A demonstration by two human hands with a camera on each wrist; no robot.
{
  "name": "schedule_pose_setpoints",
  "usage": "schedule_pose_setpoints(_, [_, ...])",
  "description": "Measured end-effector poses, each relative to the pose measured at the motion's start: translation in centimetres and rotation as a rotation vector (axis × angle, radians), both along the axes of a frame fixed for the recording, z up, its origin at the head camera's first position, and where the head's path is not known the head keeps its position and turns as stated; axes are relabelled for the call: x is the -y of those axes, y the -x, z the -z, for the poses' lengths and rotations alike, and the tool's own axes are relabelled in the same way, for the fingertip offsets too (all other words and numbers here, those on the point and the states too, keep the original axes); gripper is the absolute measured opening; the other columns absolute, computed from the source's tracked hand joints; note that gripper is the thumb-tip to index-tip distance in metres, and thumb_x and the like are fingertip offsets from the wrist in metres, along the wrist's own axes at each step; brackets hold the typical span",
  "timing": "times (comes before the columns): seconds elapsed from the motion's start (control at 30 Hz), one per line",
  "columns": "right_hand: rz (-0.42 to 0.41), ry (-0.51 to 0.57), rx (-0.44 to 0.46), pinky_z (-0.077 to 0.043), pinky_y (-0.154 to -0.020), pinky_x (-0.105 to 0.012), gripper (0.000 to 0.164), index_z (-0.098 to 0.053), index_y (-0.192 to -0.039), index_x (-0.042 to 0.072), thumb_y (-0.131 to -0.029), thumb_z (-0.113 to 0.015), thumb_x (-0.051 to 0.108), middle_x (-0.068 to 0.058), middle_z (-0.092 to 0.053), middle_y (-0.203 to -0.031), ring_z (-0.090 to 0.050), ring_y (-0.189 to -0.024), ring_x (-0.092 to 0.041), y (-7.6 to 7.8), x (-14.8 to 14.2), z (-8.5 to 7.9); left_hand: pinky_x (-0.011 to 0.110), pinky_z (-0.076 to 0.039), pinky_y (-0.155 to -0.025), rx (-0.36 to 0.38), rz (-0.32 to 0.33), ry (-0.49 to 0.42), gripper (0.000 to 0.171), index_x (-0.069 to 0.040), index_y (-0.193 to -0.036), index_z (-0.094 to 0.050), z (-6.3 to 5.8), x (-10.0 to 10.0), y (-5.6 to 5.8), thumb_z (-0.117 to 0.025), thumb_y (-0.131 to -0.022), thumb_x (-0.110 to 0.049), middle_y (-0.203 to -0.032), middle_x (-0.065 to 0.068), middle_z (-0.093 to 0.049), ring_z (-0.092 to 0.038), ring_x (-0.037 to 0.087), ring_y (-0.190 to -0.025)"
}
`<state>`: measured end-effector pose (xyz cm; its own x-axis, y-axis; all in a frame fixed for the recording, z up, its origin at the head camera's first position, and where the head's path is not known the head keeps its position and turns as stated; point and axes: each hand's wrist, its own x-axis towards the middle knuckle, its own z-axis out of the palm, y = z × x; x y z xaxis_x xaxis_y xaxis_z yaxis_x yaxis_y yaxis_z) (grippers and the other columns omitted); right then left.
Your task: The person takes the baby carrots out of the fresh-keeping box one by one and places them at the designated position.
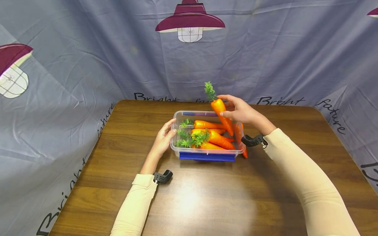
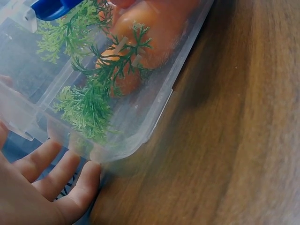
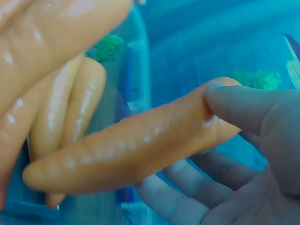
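Note:
My right hand (image 1: 237, 109) pinches a carrot (image 1: 222, 113) near its leafy end, thumb on one side and fingers on the other. The carrot's green top (image 1: 210, 90) points up and its tip slants down over the right part of a clear plastic container (image 1: 206, 151). Thumb and fingers also show round this carrot (image 3: 136, 140) in the right wrist view. My left hand (image 1: 161, 137) touches the container's left end, its fingers spread against the outer wall (image 2: 47, 126) in the left wrist view. Several carrots (image 1: 218, 140) with green tops lie inside the container.
Blue latches (image 1: 206, 156) run along the container's long sides. Another carrot (image 1: 245, 153) lies on the wooden table (image 1: 141, 131) just outside the right end, partly behind the wall. A grey printed curtain (image 1: 251, 59) hangs along the table's back and sides.

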<state>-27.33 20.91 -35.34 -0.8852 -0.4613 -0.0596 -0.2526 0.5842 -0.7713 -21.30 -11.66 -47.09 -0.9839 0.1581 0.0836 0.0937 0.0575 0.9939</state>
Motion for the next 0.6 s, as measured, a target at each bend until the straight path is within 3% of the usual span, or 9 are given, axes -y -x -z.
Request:
schedule_pose_setpoints(0.07, [0.049,0.057,0.05,-0.06,-0.069,-0.04,0.066,-0.033,-0.159,0.018,-0.1,-0.063,0.012,-0.028,-0.061,-0.13,-0.068,-0.1,-0.029,-0.1,-0.8,-0.3,0.057,-0.04,-0.118,-0.001,0.003,0.003,0.051,-0.007,-0.155,-0.04,0.0,0.0,0.0,-0.048,-0.104,-0.007,-0.162,0.022,-0.038,-0.042,0.042,-0.146])
schedule_pose_setpoints(0.27, [0.184,0.316,0.193,-0.064,-0.073,-0.036,0.069,-0.025,-0.162,0.018,-0.102,-0.059,0.012,-0.02,-0.057,-0.129,-0.069,-0.094,-0.011,-0.6,-3.2,-0.3,0.058,-0.042,-0.116,-0.006,0.0,-0.006,0.051,-0.006,-0.154,-0.04,-0.1,-0.1,0.0,-0.048,-0.104,-0.005,-0.16,0.023,-0.04,-0.044,0.043,-0.144])
schedule_pose_setpoints(0.47, [0.274,0.497,0.261,-0.064,-0.067,-0.034,0.071,-0.022,-0.161,0.017,-0.102,-0.06,0.016,0.003,-0.062,-0.111,-0.07,-0.087,-0.009,-1.2,-5.8,0.2,0.057,-0.042,-0.117,-0.006,-0.002,-0.008,0.051,-0.006,-0.154,-0.04,0.0,-0.1,0.0,-0.048,-0.104,-0.005,-0.161,0.022,-0.039,-0.043,0.042,-0.145])
schedule_pose_setpoints(0.6, [0.3,0.588,0.304,-0.064,-0.066,-0.034,0.069,-0.024,-0.159,0.018,-0.101,-0.061,0.014,0.006,-0.063,-0.104,-0.07,-0.082,-0.01,-1.8,-7.5,0.6,0.058,-0.041,-0.117,-0.01,-0.001,-0.012,0.051,-0.006,-0.154,-0.039,0.0,-0.1,0.0,-0.048,-0.104,-0.005,-0.161,0.022,-0.038,-0.042,0.042,-0.146])
